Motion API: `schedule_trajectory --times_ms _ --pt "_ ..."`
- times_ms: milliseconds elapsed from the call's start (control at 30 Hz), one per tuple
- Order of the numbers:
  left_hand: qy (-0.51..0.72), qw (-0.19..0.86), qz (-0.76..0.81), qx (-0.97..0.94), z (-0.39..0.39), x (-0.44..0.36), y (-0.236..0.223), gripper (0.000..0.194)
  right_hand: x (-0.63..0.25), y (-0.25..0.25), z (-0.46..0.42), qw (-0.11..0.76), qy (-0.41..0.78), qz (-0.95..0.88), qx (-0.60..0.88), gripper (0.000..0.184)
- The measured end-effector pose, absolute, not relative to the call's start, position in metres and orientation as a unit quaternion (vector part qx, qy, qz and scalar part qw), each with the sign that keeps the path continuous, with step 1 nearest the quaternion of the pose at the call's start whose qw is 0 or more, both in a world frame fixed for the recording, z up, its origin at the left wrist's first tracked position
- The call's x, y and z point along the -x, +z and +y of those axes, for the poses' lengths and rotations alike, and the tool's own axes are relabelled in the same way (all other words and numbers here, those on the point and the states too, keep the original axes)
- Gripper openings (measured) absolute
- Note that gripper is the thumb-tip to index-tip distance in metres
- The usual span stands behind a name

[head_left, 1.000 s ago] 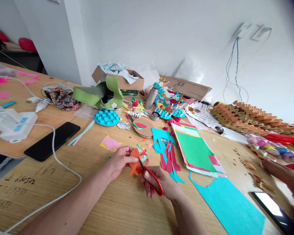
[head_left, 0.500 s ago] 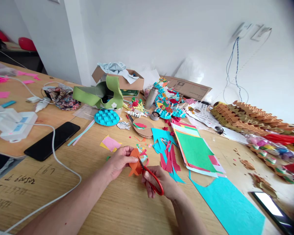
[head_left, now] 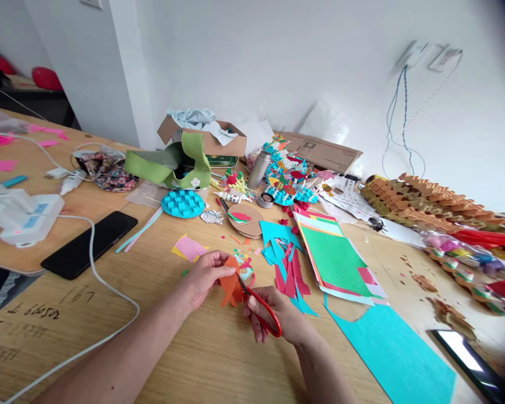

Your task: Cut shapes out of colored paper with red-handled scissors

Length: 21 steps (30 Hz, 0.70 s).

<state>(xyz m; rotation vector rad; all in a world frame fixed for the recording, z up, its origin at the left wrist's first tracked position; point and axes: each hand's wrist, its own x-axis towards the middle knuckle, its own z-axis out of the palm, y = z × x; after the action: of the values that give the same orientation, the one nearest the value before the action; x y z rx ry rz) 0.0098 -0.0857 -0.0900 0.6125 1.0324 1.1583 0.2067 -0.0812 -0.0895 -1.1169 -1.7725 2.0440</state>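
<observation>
My left hand (head_left: 207,274) pinches a piece of orange paper (head_left: 231,289) between thumb and fingers, above the wooden table. Red-handled scissors (head_left: 271,314) are in my right hand (head_left: 273,311), with fingers in the loops. Their dark blades reach up and left to the orange paper; the blade tips lie partly against it. Small coloured paper scraps (head_left: 244,259) lie just behind the hands. A pink and yellow paper piece (head_left: 190,248) rests beyond my left hand, and red paper strips (head_left: 292,273) lie right of the scissors.
Stacked coloured sheets (head_left: 334,258) and a large blue sheet (head_left: 404,348) lie at right. A black phone (head_left: 90,244) and a white cable (head_left: 122,292) are at left. Farther back stand a blue woven disc (head_left: 182,203), a green felt basket (head_left: 172,163) and a metal flask (head_left: 260,169).
The orange paper has turned slightly in my left hand, and its lower end hangs differently by the blades. Both hands stay in nearly the same place.
</observation>
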Motion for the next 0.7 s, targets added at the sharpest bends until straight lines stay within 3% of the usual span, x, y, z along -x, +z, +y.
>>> schedule_trajectory --times_ms 700 --pt "0.546 0.673 0.447 -0.222 -0.0839 -0.0075 -0.0883 0.036 -0.203 -0.0922 -0.0777 0.176 0.725 -0.57 0.344 0.066"
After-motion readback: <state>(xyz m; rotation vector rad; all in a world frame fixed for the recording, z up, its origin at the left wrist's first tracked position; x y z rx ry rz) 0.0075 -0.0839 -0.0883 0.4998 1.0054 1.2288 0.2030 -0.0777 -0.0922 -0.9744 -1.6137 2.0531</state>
